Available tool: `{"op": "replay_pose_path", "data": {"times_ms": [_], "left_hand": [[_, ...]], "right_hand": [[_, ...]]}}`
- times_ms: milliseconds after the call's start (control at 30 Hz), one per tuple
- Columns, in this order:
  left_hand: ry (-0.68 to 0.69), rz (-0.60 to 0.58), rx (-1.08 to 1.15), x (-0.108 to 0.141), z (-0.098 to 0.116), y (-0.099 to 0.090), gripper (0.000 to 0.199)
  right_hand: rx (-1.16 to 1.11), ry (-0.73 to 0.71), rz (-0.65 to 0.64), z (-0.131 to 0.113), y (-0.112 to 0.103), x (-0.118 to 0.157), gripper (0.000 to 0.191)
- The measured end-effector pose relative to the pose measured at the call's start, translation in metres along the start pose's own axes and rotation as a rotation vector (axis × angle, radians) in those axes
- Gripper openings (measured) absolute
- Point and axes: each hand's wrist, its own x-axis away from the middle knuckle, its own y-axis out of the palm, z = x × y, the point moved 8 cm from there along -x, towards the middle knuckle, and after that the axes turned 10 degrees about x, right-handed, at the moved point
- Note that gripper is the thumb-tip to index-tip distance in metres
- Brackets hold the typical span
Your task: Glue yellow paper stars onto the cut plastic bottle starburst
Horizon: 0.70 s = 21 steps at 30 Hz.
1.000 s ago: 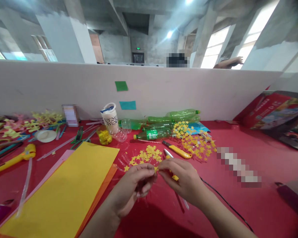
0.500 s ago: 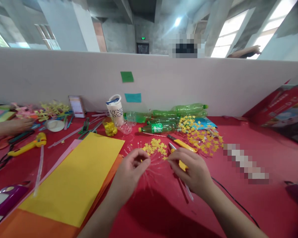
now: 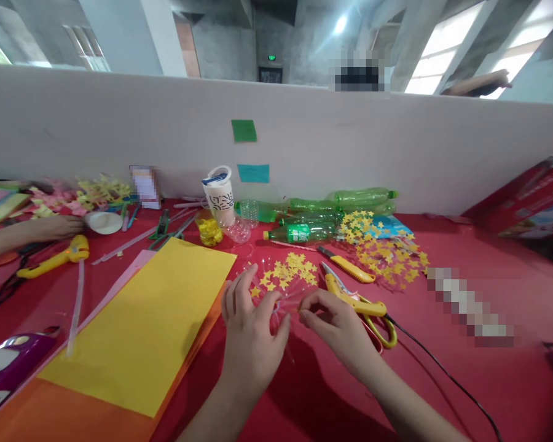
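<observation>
My left hand (image 3: 254, 325) curls thumb and index finger around the rim of a clear plastic piece cut into thin strips (image 3: 291, 288), its other fingers raised. Close beside it, my right hand (image 3: 329, 322) has thumb and index finger pinched together; a tiny orange speck shows at the tips, too small to name. Yellow paper stars (image 3: 292, 270) lie in a heap just beyond both hands. To the right of my right hand are a yellow glue gun (image 3: 366, 305) with a black cable and scissors (image 3: 389, 336) with yellow handles.
Yellow paper (image 3: 142, 325) lies over orange sheets on the left. Behind stand a white cup (image 3: 219, 199) and green bottles (image 3: 322, 232). A yellow cutter (image 3: 352, 269) and more stars (image 3: 391, 258) lie right. Another person's hand (image 3: 59, 227) is at far left, near another glue gun (image 3: 76, 250).
My right hand has moved left toward my left hand, uncovering the glue gun and scissors. My left hand has turned, its fingers lifting. The other person's hand has shifted right.
</observation>
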Motion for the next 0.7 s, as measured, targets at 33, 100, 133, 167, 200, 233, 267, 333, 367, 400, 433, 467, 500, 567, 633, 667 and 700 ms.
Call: {"op": "replay_pose_path", "data": {"times_ms": [33, 100, 133, 167, 200, 233, 267, 333, 367, 400, 433, 467, 500, 567, 633, 667, 700], "left_hand": [[-0.006, -0.007, -0.006, 0.000, -0.001, 0.002, 0.016], [-0.009, -0.022, -0.012, -0.001, -0.003, 0.006, 0.017], [-0.008, -0.029, -0.014, -0.001, -0.004, 0.008, 0.017], [-0.006, -0.036, -0.013, 0.000, -0.006, 0.009, 0.017], [-0.003, -0.042, -0.009, 0.000, -0.007, 0.011, 0.016], [0.002, -0.047, -0.004, 0.000, -0.007, 0.012, 0.017], [0.012, -0.056, 0.003, 0.000, -0.007, 0.014, 0.020], [0.037, -0.077, 0.019, 0.000, -0.006, 0.017, 0.026], [0.044, -0.085, 0.026, 0.000, -0.006, 0.018, 0.028], [0.044, -0.088, 0.031, 0.000, -0.006, 0.018, 0.029], [0.037, -0.084, 0.035, 0.001, -0.006, 0.018, 0.028], [0.022, -0.072, 0.040, 0.001, -0.007, 0.017, 0.027], [0.008, -0.052, 0.046, 0.002, -0.008, 0.015, 0.025], [-0.009, -0.005, 0.064, 0.003, -0.008, 0.011, 0.021], [-0.006, 0.036, 0.075, 0.003, -0.007, 0.008, 0.014], [0.001, 0.053, 0.075, 0.004, -0.006, 0.006, 0.010], [0.007, 0.063, 0.073, 0.004, -0.006, 0.006, 0.008]], "right_hand": [[0.000, 0.015, -0.005, 0.002, 0.001, 0.002, 0.007], [0.011, 0.025, -0.003, 0.002, -0.001, 0.004, 0.008], [0.019, 0.021, 0.002, 0.000, -0.003, 0.003, 0.008], [0.031, 0.011, 0.010, -0.002, -0.006, 0.001, 0.008], [0.048, -0.006, 0.016, -0.005, -0.009, -0.002, 0.008], [0.068, -0.028, 0.016, -0.009, -0.012, -0.005, 0.008], [0.087, -0.053, 0.011, -0.013, -0.014, -0.008, 0.007], [0.108, -0.101, -0.002, -0.020, -0.017, -0.013, 0.007], [0.107, -0.115, -0.004, -0.022, -0.018, -0.014, 0.008], [0.096, -0.120, 0.000, -0.023, -0.019, -0.015, 0.008], [0.079, -0.118, 0.007, -0.023, -0.021, -0.015, 0.008], [0.060, -0.110, 0.013, -0.021, -0.022, -0.016, 0.008], [0.040, -0.098, 0.013, -0.019, -0.022, -0.015, 0.007], [0.010, -0.072, -0.002, -0.014, -0.020, -0.015, 0.008], [0.004, -0.047, -0.033, -0.010, -0.015, -0.015, 0.008], [0.011, -0.039, -0.048, -0.009, -0.013, -0.016, 0.008], [0.021, -0.038, -0.059, -0.009, -0.011, -0.016, 0.008]]}}
